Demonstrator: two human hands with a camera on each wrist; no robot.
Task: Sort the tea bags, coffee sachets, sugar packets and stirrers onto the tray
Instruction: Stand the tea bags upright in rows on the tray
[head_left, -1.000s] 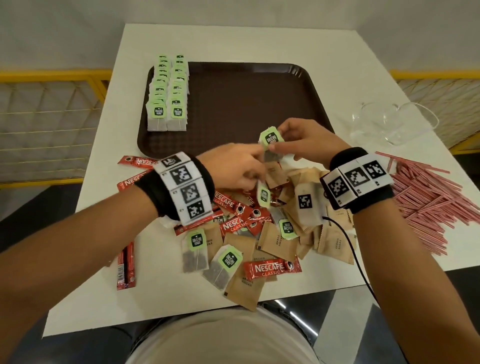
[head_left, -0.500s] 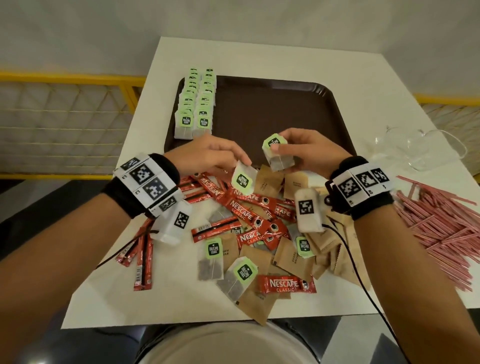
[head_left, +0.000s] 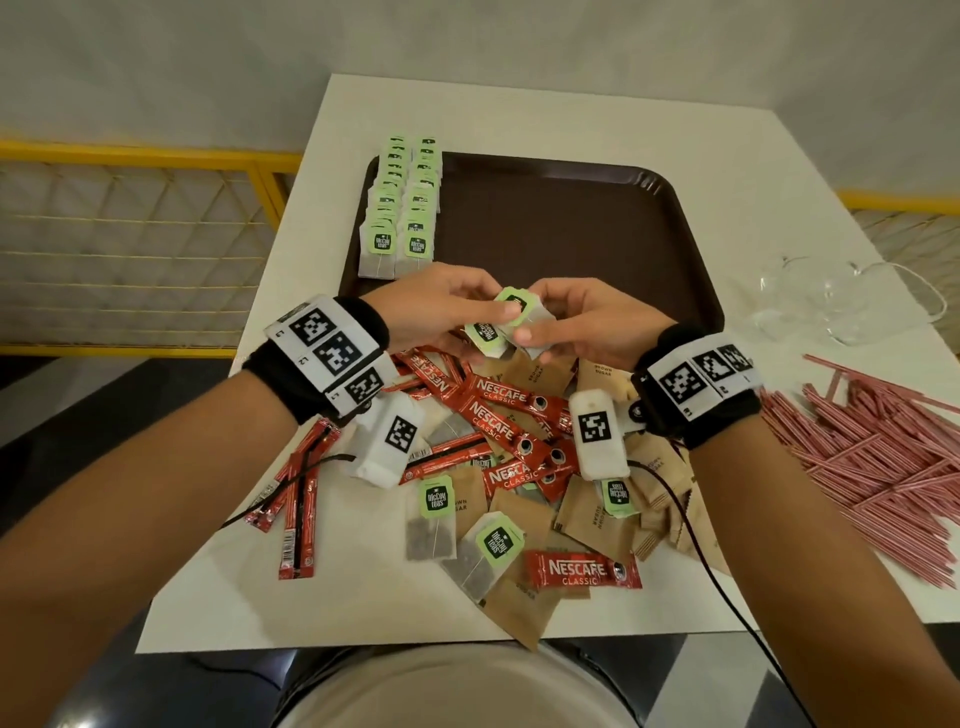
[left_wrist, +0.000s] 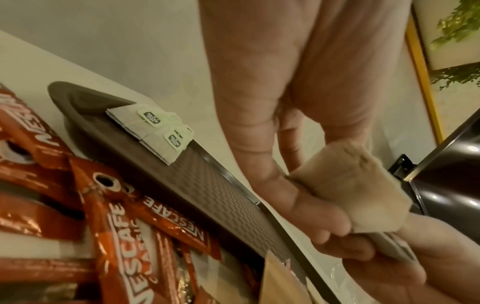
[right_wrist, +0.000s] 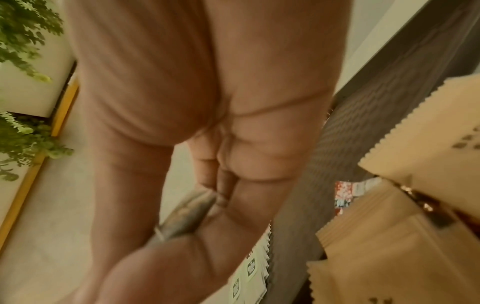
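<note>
1. A moment ago the two hands were apart, each with its own tea bag. Now they have come together over the near edge of the tray (head_left: 571, 218).
2. The left hand (head_left: 441, 306) pinches a tea bag (head_left: 485, 335) with a green tag. Its thumb lies on top and its fingers curl under.
3. The right hand (head_left: 582, 322) pinches a second tea bag (head_left: 519, 306), which lies partly over the first one. Its fingers (head_left: 524, 335) are curled round the paper.
4. Both bags are up in the air, between the two hands, just above the pile.
5. Two neat rows of tea bags (head_left: 405, 208) lie along the left side of the brown tray.
6. The tray sits on a white table (head_left: 519, 114).
7. Near the person is a messy pile of red coffee packets (head_left: 498, 410), brown sugar packets (head_left: 592, 514) and a few more tea bags (head_left: 434, 519).
8. A big heap of pink stirrers (head_left: 872, 452) lies on the right of the table.
9. Some clear plastic things (head_left: 831, 301) lie past the stirrers. I cannot tell what they are.
10. A yellow rail (head_left: 140, 156) runs behind the table.
11. Both arms reach forward, and each wrist wears a black band (head_left: 696, 395) with square marks.
</note>
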